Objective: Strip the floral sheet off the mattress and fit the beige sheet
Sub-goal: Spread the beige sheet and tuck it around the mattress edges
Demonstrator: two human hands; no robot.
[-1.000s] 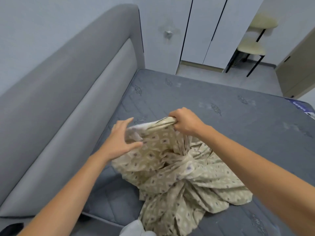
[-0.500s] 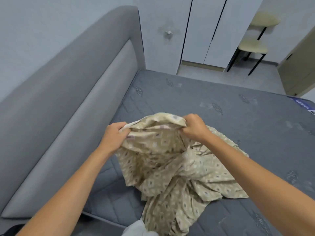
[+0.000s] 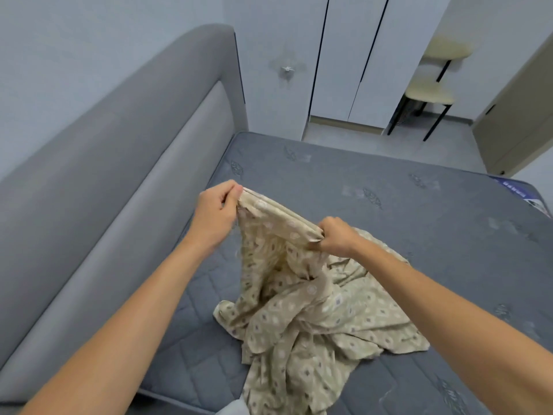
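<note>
On the bare mattress (image 3: 374, 187): stripped grey quilted top, no fitted sheet on it; headboard (image 3: 125, 163) runs along its left side.
Sheet location: beige sheet (image 3: 308, 313) lies bunched near the front edge, part lifted, part trailing over that edge.
Left hand (image 3: 217, 211): fingers curled, pinching one end of a folded hem.
Right hand (image 3: 336, 236): fist closed on the same hem, further along.
Purpose, as judged: hem drawn taut between both hands to locate an edge or corner before spreading.
</note>
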